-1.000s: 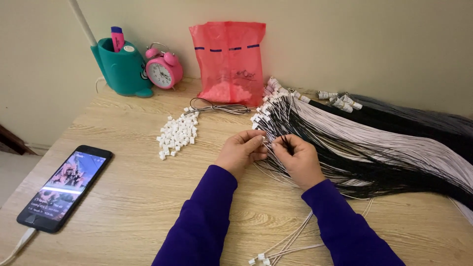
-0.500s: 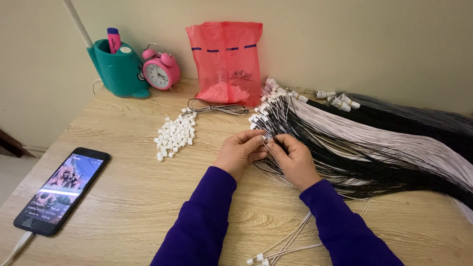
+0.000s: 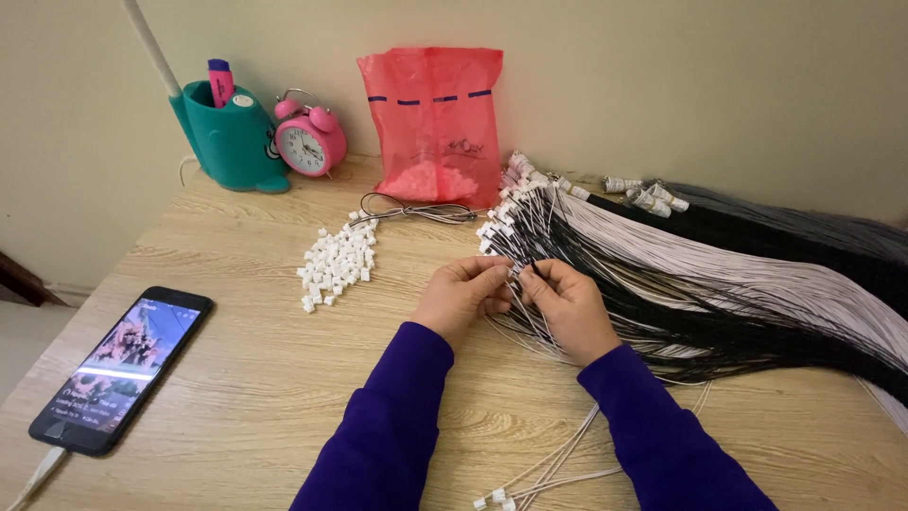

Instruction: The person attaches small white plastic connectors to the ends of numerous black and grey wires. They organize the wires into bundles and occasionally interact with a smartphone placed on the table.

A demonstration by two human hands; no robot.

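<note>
A wide bundle of black and white wires [image 3: 719, 284] with small white connectors lies across the right half of the wooden table [image 3: 236, 378]. My left hand [image 3: 461, 295] and my right hand [image 3: 566, 305] meet at the bundle's near end, fingertips pinched together on a thin wire end and a small white connector. Both arms are in purple sleeves. A heap of loose white connectors [image 3: 337, 263] lies just left of my left hand.
A smartphone [image 3: 121, 367] with a lit screen lies at the left, cable attached. At the back stand a teal pen holder [image 3: 228, 137], a pink alarm clock [image 3: 307, 144] and a red plastic bag [image 3: 435, 123]. A few finished wires [image 3: 553, 466] lie between my forearms.
My hands stay at the same spot on the bundle; the fingers have shifted slightly on the wire end. Nothing else has moved.
</note>
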